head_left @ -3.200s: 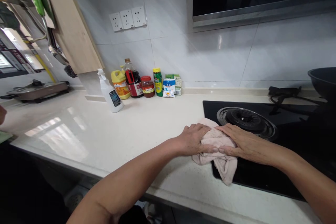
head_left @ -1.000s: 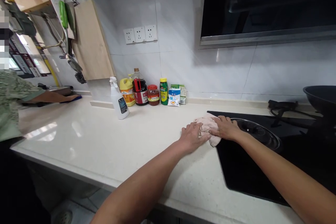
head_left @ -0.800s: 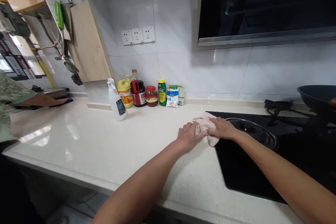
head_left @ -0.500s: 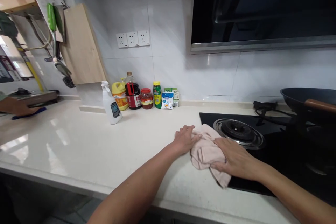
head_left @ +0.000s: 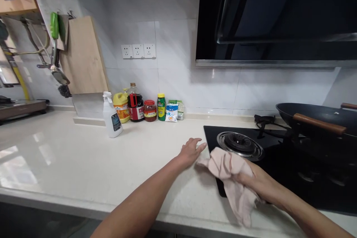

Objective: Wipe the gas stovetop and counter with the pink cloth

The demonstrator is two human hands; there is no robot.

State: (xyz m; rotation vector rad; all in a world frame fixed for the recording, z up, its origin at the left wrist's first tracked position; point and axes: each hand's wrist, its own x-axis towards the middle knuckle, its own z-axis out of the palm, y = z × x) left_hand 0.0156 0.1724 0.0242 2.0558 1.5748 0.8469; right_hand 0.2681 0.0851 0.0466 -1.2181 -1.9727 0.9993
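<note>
A crumpled pale pink cloth [head_left: 227, 169] hangs from my right hand [head_left: 251, 180], whose fingers are closed on it and partly hidden by its folds. The cloth is bunched over the front left corner of the black gas stove [head_left: 279, 182], its lower end dangling over the white counter [head_left: 134, 167]. My left hand [head_left: 192, 150] holds nothing, its thumb and fingers apart, above the counter close to the stove's left edge. Behind my right hand is the stove's left burner [head_left: 240, 145].
A white spray bottle [head_left: 112, 117] stands on the counter. Along the wall are a yellow jug [head_left: 121, 108], a dark sauce bottle [head_left: 136, 106], a red-lidded jar [head_left: 150, 111], a green bottle [head_left: 161, 108] and packets [head_left: 171, 113]. A wok [head_left: 309, 117] sits on the stove's right side.
My right hand has gathered the cloth up off the surface. My left hand has come off the cloth. The view has shifted right, and another person's hand at far left has left it.
</note>
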